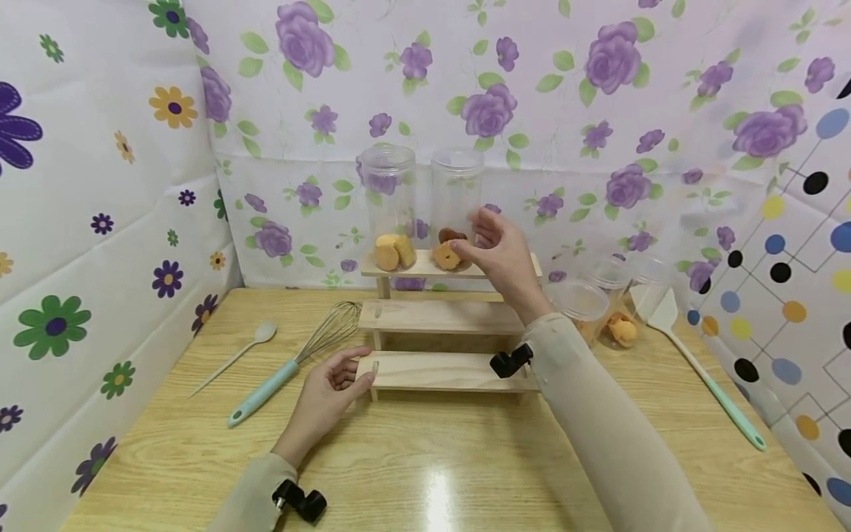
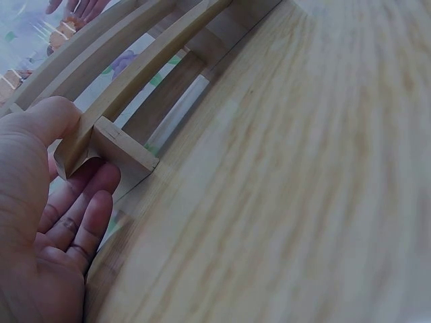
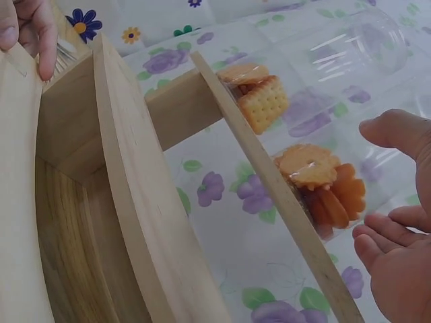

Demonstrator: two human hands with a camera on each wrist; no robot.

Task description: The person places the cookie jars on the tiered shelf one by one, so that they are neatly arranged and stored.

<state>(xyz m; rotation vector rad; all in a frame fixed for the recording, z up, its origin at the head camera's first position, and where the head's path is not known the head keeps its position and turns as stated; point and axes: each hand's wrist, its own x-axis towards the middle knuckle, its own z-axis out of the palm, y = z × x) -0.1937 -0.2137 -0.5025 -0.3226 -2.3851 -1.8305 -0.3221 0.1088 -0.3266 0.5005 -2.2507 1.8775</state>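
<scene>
A three-step wooden display rack (image 1: 439, 368) stands on the table. My left hand (image 1: 318, 403) pinches the left end of its lowest step, with the thumb on top and fingers underneath, as the left wrist view shows. Two clear lidless jars are upright on the top step. The left jar (image 1: 388, 199) holds yellow square and round biscuits (image 3: 264, 104); the right jar (image 1: 456, 192) holds a round biscuit and brown-orange flower-shaped ones (image 3: 333, 202). Beside the right jar is my right hand (image 1: 505, 262), thumb and fingers parted around its side and holding nothing. Contact with the jar cannot be made out.
Left of the rack lie a whisk (image 1: 266, 391) with a pale blue handle and a light spoon (image 1: 264, 331). Several clear jars, one with orange biscuits (image 1: 622, 329), stand at the right. A white spatula (image 1: 708, 380) with a green handle lies beyond them. Patterned cloth (image 1: 565, 44) surrounds the table.
</scene>
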